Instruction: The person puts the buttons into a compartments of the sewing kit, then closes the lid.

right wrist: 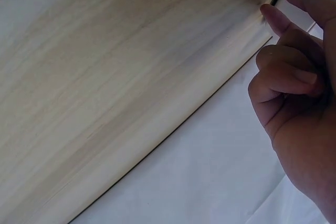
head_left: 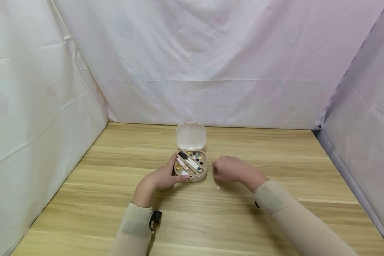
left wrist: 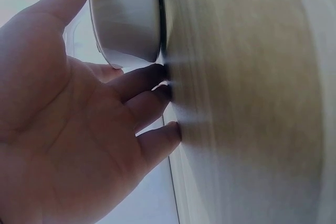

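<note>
A small sewing kit (head_left: 196, 179) stands on the table with its pale lid (head_left: 191, 136) raised. My left hand (head_left: 161, 176) holds it from the left, thumb on the front rim and fingers along the side. In the left wrist view, the fingertips of the left hand (left wrist: 79, 114) rest against the tabletop beside the case. To the kit's right, my right hand (head_left: 228, 169) is low over the table near a small white disc (head_left: 218, 187), perhaps a button. From the right wrist, the thumb and index tips of the right hand (right wrist: 294, 72) look apart, the other fingers curled.
Inside the kit are several coloured buttons (head_left: 197, 156), a white tool with a black end (head_left: 194, 165), a pink-and-white item (head_left: 182, 164) and a gold ring (head_left: 178, 166). Pale cloth (head_left: 192, 89) hangs behind the wooden table (head_left: 131, 149) and at both sides.
</note>
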A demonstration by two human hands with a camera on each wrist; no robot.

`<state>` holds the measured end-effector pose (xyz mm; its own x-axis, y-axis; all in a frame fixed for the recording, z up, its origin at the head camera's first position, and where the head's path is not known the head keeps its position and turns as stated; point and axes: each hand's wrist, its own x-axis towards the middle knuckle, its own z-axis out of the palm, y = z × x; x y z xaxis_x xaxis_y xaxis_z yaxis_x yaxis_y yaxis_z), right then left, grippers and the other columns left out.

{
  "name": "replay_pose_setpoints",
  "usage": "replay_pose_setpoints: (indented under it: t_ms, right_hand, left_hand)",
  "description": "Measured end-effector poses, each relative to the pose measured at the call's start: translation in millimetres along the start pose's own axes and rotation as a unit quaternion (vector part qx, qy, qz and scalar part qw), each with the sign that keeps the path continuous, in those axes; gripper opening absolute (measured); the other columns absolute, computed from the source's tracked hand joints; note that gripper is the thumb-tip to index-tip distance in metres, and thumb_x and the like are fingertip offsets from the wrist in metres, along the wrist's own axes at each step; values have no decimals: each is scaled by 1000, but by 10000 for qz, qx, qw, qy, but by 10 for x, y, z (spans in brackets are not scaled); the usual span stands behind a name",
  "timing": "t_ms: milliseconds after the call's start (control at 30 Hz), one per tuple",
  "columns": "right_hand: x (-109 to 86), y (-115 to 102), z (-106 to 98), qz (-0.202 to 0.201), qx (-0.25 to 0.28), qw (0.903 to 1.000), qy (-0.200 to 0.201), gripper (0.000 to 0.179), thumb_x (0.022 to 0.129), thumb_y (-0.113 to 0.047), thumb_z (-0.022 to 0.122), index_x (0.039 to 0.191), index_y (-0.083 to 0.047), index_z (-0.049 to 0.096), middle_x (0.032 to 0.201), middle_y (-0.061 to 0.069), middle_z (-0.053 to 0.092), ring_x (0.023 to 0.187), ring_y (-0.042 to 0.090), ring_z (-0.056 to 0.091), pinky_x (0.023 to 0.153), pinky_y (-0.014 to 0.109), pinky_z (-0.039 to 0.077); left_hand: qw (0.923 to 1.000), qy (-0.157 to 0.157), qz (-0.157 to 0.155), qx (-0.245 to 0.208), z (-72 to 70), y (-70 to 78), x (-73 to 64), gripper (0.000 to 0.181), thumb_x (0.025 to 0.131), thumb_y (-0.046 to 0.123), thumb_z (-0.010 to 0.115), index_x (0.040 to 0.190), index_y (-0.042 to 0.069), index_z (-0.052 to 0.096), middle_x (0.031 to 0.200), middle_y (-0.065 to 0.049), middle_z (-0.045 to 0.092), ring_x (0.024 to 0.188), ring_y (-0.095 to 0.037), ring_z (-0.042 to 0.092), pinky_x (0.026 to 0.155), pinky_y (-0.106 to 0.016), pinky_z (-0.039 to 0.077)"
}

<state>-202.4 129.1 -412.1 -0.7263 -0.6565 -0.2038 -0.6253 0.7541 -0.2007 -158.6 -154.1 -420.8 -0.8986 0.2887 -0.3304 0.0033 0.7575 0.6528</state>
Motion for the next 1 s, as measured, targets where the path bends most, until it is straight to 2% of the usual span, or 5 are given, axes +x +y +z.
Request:
replay_pose_setpoints:
  t_ms: [433,767,1000]
  right_hand:
    - [-7,-7,5,-96,23,9999,-59,11,94,-15,69,84,-15,75,77,-4,72,66,8,62,69,35,60]
    - [-13,1,31,-140,88,9999,-10,14,91,-10,70,80,-16,72,73,-5,69,64,9,58,64,33,56]
    - [-11,11,47,-205,95,9997,2,20,90,-8,70,72,-19,68,66,-7,62,59,9,50,57,29,48]
  left_hand:
    - [10000,-13,-3,18,-7,13,-14,114,98,58,70,173,16,-6,171,-31,28,155,-48,38,127,-61,34]
    - [10000,-7,-23,21,2,8,-10,115,98,58,70,173,17,-6,171,-31,29,154,-49,40,127,-61,34]
    - [10000,-7,1,-17,5,8,-6,115,98,58,71,173,15,-6,171,-31,28,156,-48,38,128,-61,33]
